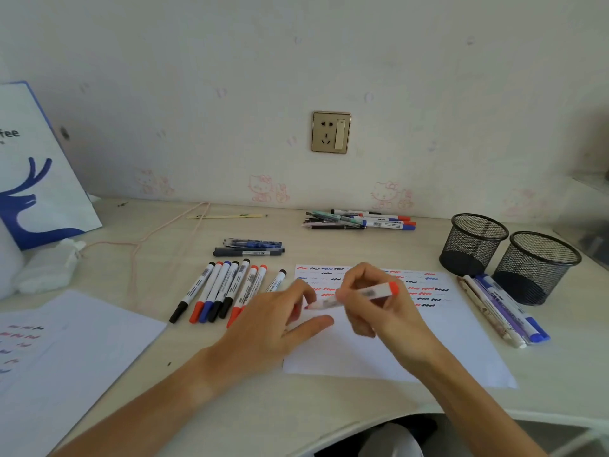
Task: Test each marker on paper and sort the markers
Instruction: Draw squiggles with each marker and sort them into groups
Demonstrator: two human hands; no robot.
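Note:
My right hand (372, 301) grips a white marker with a red end (379, 291), its tip pointing left over the test paper (445, 341). The paper carries several red, blue and black squiggles near its top. My left hand (280, 324) rests on the paper's left edge, and its fingertips are near the marker's tip; whether they hold a cap is unclear. A row of several black, red and blue markers (217, 291) lies to the left of the paper.
Two black mesh pen cups (474, 242) (537, 262) stand at the right, with a few pens (507, 311) lying before them. More markers (362, 221) lie near the wall, and dark pens (250, 249) behind the row. Another marked sheet (66, 351) lies left, with a paper bag (36, 166) behind it.

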